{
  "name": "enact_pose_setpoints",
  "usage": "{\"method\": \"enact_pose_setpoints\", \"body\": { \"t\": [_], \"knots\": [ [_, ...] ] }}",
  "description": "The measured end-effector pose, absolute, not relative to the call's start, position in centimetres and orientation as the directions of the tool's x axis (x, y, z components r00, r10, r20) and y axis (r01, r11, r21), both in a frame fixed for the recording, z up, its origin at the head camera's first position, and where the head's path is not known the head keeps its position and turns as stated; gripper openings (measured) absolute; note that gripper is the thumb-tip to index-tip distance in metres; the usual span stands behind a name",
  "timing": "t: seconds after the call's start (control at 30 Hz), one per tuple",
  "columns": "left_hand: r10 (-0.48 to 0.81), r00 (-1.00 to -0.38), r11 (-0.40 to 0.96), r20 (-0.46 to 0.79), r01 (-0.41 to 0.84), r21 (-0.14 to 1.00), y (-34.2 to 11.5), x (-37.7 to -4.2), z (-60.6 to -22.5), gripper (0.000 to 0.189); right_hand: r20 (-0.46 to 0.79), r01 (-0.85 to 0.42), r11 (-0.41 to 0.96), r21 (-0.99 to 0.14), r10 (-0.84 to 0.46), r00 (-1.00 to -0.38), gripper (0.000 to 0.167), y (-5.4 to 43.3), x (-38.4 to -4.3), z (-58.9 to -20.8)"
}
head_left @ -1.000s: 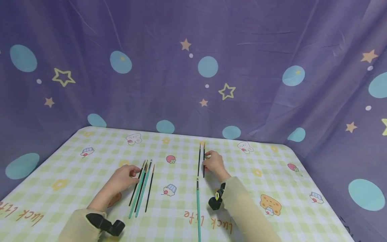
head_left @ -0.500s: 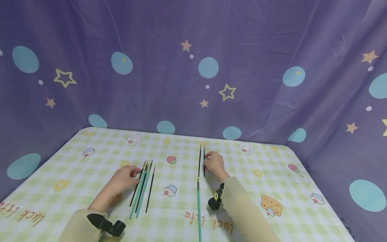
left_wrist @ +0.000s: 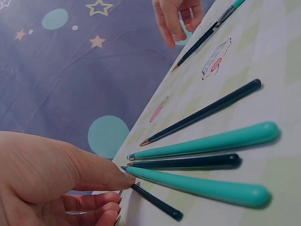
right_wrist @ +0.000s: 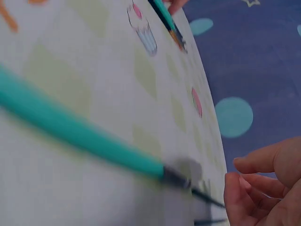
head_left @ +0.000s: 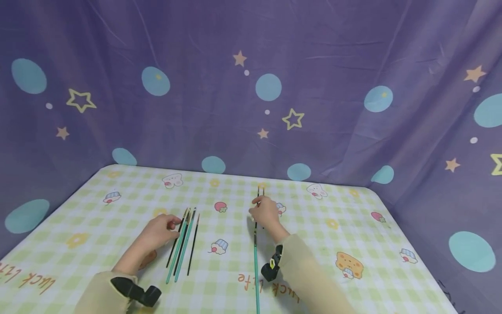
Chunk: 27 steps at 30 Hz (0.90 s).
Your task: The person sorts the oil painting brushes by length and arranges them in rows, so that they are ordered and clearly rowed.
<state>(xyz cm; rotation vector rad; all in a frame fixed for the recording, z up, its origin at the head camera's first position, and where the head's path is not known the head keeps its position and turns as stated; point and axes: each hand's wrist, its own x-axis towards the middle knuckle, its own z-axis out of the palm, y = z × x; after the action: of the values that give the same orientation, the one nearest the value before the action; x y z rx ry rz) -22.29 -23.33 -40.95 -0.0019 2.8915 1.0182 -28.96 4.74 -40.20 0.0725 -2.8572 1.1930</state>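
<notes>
My left hand [head_left: 158, 233] rests on the table at the left side of a group of paintbrushes. Its thumb and fingertips lie against the leftmost black paintbrush [head_left: 171, 253], fingers loosely bent; the left wrist view hides part of that contact. Beside it are two teal paintbrushes [left_wrist: 211, 141] and more black ones [left_wrist: 207, 110]. My right hand [head_left: 266, 213] hovers over two black paintbrushes [head_left: 258, 192] at the back, covering their middles. In the right wrist view its thumb and fingers stand apart with nothing between them. A teal paintbrush [head_left: 256, 270] lies in line below the left black one.
A green-and-white checked cloth with cartoon prints covers the table [head_left: 313, 240]. Behind it hangs a purple curtain [head_left: 219, 109] with stars and blue dots. Black wrist cameras [head_left: 137, 292] are strapped to both sleeves.
My right hand has let go of the right black paintbrush and shifted left over the left one. My left hand and its group of brushes have stayed in place.
</notes>
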Motion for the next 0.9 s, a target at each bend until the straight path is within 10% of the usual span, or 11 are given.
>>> {"method": "enact_pose_setpoints", "body": {
  "t": [0.9],
  "knots": [
    [0.034, -0.997, 0.784, -0.065, -0.014, 0.62, -23.5, -22.5, -41.2, 0.034, 0.027, -0.163, 0.627, -0.762, -0.22, -0.975, 0.021, -5.4, -23.7, -41.2]
  ]
}}
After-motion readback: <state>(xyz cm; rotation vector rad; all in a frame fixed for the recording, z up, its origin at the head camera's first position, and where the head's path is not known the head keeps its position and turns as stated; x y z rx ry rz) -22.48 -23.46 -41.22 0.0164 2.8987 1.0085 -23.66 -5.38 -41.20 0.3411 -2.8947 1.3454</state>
